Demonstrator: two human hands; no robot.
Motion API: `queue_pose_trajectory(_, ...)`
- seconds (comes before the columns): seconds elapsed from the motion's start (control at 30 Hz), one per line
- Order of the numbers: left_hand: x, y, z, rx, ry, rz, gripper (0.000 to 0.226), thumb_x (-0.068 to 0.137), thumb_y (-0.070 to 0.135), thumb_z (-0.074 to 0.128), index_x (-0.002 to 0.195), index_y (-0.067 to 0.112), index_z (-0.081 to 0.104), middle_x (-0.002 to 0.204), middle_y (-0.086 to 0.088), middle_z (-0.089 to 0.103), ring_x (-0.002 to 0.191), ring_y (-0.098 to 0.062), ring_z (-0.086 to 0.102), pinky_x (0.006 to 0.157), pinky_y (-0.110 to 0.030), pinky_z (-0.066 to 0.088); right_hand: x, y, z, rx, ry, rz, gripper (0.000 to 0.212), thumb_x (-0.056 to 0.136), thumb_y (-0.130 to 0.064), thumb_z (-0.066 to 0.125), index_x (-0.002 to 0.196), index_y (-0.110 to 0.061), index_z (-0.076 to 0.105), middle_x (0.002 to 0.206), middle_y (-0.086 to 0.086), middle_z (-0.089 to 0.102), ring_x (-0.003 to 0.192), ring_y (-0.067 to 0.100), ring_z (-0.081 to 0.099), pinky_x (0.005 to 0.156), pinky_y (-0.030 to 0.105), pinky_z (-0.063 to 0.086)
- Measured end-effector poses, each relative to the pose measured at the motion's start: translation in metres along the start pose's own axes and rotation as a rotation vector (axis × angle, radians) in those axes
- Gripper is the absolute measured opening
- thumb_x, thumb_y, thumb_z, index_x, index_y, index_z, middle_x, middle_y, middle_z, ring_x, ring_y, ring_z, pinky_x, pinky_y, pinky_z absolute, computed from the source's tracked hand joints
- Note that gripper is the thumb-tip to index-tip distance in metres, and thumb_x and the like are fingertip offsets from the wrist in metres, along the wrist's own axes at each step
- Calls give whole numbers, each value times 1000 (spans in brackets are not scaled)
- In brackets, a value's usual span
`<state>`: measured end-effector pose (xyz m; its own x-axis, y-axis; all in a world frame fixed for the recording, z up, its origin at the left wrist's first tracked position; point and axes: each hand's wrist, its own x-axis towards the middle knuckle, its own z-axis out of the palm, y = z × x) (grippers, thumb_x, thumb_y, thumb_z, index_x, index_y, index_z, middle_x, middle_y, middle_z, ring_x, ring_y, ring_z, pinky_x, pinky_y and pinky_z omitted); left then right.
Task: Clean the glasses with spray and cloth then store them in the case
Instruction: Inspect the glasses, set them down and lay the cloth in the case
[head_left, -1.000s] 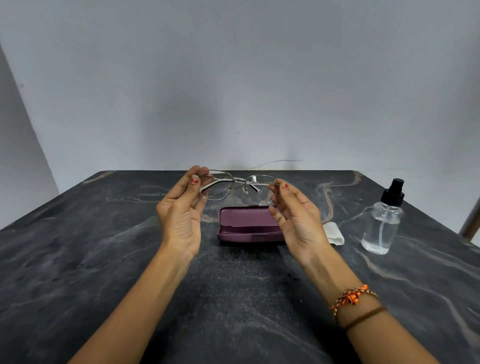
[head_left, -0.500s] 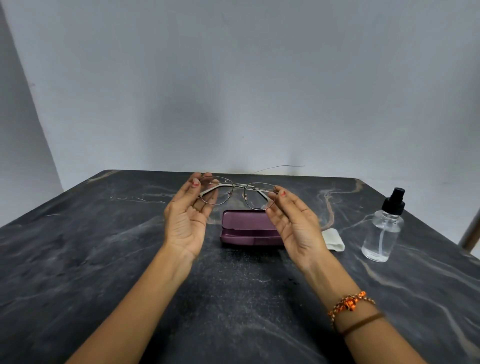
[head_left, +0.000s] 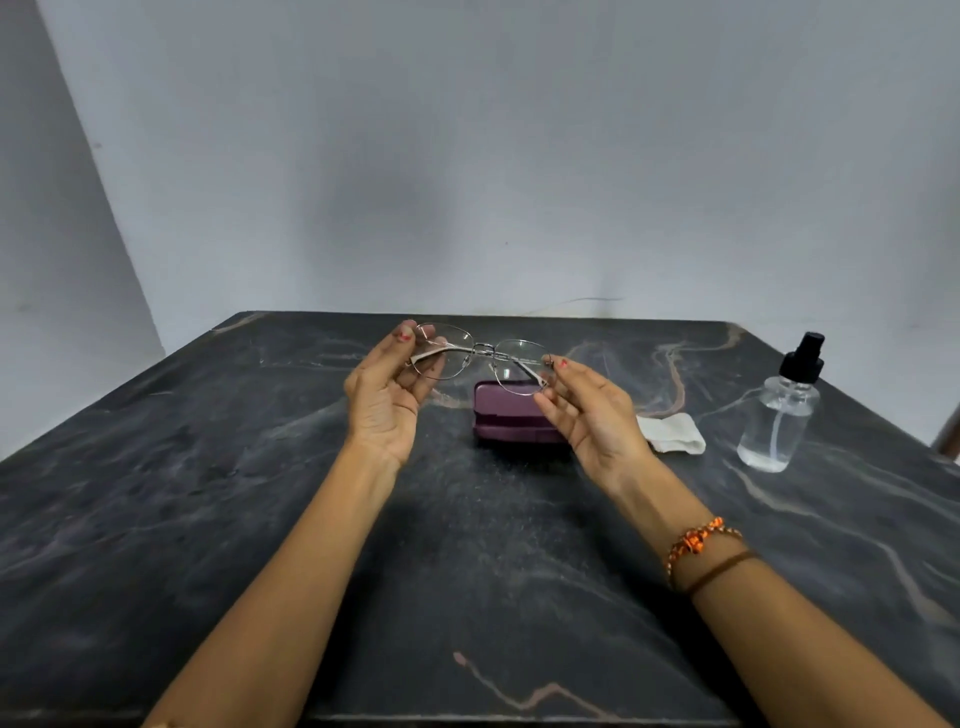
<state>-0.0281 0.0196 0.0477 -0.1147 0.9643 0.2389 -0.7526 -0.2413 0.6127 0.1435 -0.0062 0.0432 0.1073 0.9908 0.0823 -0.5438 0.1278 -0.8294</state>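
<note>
The person is holding the glasses (head_left: 480, 353) up in the air above the desk (head_left: 208, 493), just over the closed purple case (head_left: 511, 418). The left hand (head_left: 387, 397) is pinching the frame's left end, its fingers (head_left: 402, 338) closed on the rim and the folded arm there. The right hand (head_left: 592, 410) is pinching the opposite end, thumb and forefinger clamped at the hinge while the other fingers are hanging loosely curled. The lenses are facing away from the person (both arms look folded in behind them, though the thin wire is hard to follow). The case is lying flat on the desk below the glasses. A folded white cloth (head_left: 672, 434) is lying just beside the case on its right, and a clear spray bottle (head_left: 779, 421) with a black top is standing upright farther right. A beaded orange bracelet (head_left: 696, 543) is sitting on the right wrist.
</note>
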Motion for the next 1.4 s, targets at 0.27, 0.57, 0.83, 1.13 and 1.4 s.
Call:
queue_pose_trajectory(0.27, 4, 39, -55, 178, -132, -105, 9, 59, 20, 74, 64, 13, 73, 71, -1, 73, 72, -14, 70, 63, -27, 57, -8, 19, 24, -143, 5, 115, 13, 87, -9, 57, 78, -3, 63, 45, -5, 61, 40, 3, 56, 48, 16, 52)
queue_pose_trajectory(0.57, 5, 67, -105, 565, -213, -200, 10, 58, 11, 68, 64, 15, 75, 69, 4, 74, 69, -6, 69, 55, -15, 53, -15, 53, 28, -223, 27, 283, 13, 87, -8, 57, 79, 1, 63, 56, 3, 60, 38, 4, 56, 45, 17, 51)
queue_pose_trajectory(0.83, 8, 70, -107, 965, -218, -46, 23, 66, 1, 67, 69, 23, 73, 60, 11, 71, 53, 1, 61, 54, -9, 50, -18, 61, 25, -432, 20, 178, 21, 89, -11, 55, 71, -3, 60, 67, 8, 56, 41, 2, 55, 47, 16, 51)
queue_pose_trajectory(1.13, 10, 70, -115, 1168, -262, -169, 27, 67, -9, 68, 62, 17, 73, 60, 9, 71, 59, 0, 65, 50, -10, 49, -19, 65, 25, -622, 40, 79, 23, 89, -10, 55, 67, -7, 60, 66, 8, 58, 52, 8, 55, 46, 15, 51)
queue_pose_trajectory(1.4, 14, 68, -118, 1219, -279, -218, 21, 67, -14, 67, 73, 7, 69, 60, 7, 71, 61, -3, 67, 57, -11, 52, -19, 67, 25, -700, 55, 46, 27, 90, -9, 54, 64, -8, 59, 65, 11, 60, 53, 13, 57, 47, 16, 53)
